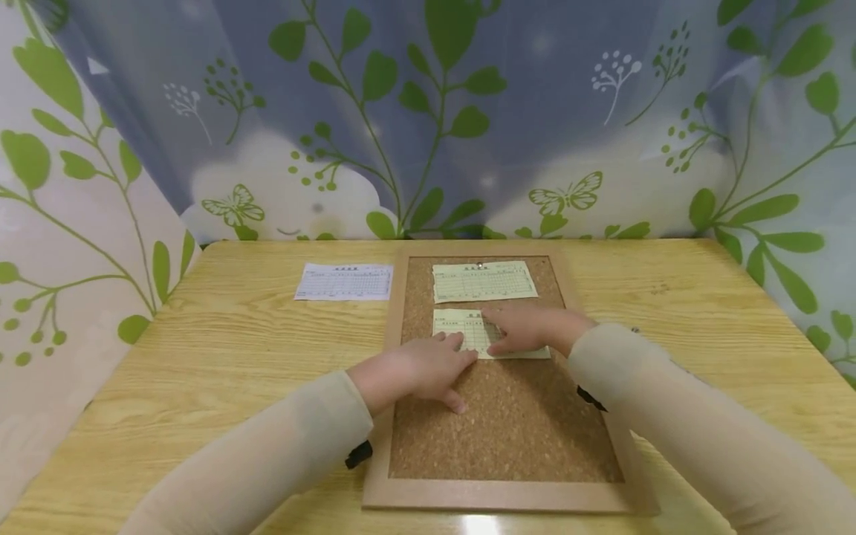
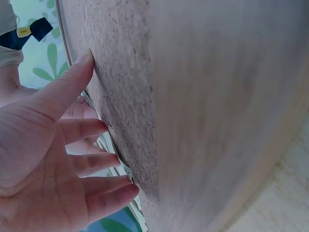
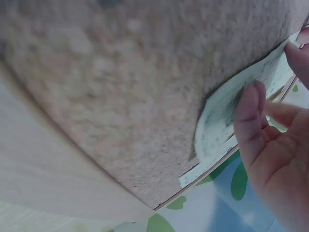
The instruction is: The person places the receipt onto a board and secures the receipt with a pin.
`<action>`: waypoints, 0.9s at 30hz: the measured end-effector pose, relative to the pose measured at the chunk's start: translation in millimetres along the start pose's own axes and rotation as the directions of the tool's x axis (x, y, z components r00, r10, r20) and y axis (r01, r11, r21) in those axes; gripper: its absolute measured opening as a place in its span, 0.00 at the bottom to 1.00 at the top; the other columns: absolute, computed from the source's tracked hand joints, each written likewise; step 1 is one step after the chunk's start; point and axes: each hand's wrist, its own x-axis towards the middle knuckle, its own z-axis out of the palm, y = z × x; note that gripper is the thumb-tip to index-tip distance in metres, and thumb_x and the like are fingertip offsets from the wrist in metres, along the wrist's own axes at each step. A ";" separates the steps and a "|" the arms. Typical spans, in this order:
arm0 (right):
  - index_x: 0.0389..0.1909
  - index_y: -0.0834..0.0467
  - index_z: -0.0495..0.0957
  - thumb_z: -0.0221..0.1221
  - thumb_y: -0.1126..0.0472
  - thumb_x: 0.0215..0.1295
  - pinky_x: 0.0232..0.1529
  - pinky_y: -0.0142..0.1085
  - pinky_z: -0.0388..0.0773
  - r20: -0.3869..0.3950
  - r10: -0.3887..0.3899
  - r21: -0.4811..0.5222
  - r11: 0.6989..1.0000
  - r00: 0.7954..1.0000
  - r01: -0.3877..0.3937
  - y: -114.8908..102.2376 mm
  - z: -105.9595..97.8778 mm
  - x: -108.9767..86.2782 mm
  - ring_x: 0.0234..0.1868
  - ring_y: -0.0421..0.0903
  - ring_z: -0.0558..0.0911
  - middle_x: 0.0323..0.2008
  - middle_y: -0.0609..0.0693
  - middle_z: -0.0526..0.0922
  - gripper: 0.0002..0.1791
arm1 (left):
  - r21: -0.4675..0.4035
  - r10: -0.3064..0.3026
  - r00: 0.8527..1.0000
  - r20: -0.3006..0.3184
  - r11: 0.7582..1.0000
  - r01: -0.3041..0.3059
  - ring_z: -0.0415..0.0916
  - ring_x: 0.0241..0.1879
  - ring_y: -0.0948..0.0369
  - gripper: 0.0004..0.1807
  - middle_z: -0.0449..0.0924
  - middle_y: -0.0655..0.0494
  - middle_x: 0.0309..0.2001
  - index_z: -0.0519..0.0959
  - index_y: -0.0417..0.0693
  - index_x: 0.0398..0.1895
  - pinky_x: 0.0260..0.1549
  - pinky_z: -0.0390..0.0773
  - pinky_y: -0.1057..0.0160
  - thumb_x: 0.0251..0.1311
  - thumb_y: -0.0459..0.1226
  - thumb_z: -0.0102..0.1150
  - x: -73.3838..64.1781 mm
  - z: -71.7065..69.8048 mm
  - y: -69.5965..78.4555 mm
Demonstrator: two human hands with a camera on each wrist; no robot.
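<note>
A pale yellow printed slip (image 1: 449, 327) lies on a wood-framed corkboard (image 1: 508, 438). My left hand (image 1: 424, 369) touches the slip's lower left edge, its fingers extended and thumb spread over the cork. On the slip's right half rests my right hand (image 1: 528, 328), thumb and fingers apart, covering part of the print. The right wrist view shows the slip (image 3: 217, 125) bowing up from the cork beside the right fingers (image 3: 248, 121). Above it, a second yellow slip (image 1: 484, 282) has a small pin (image 1: 479, 264) at its top edge.
A white printed slip (image 1: 344, 282) lies on the wooden table (image 1: 267, 327), left of the board. A small shiny object (image 1: 635, 329) sits beside the right sleeve (image 1: 682, 416). Behind the table hangs a leaf-patterned cloth (image 1: 414, 134).
</note>
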 end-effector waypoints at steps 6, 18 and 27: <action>0.70 0.71 0.44 0.58 0.54 0.64 0.36 0.40 0.73 -0.048 -0.010 0.094 0.996 0.999 0.014 5.8 2.1 -4.9 0.31 0.45 0.75 0.34 0.55 0.78 0.44 | 0.007 0.018 1.000 -0.013 1.000 -0.018 0.52 0.68 0.47 0.45 0.49 0.46 0.71 0.57 0.52 0.71 0.60 0.62 0.50 0.52 0.60 0.58 3.0 -0.7 0.6; 0.71 0.64 0.49 0.59 0.56 0.64 0.27 0.36 0.65 -0.032 -0.025 0.172 0.985 0.999 0.030 2.9 -0.4 -2.8 0.26 0.44 0.69 0.28 0.51 0.73 0.41 | 0.004 0.003 1.000 -0.014 1.000 -0.003 0.52 0.68 0.48 0.46 0.49 0.47 0.71 0.57 0.53 0.71 0.60 0.62 0.50 0.51 0.60 0.58 0.1 1.6 -1.4; 0.71 0.64 0.49 0.59 0.56 0.64 0.28 0.36 0.67 -0.029 -0.024 0.190 0.981 0.999 0.029 4.7 -0.9 -1.0 0.27 0.44 0.70 0.28 0.51 0.73 0.41 | -0.036 0.002 1.000 -0.007 0.999 -0.002 0.48 0.69 0.49 0.46 0.46 0.48 0.72 0.55 0.56 0.72 0.62 0.58 0.50 0.52 0.60 0.57 -2.4 1.1 -4.7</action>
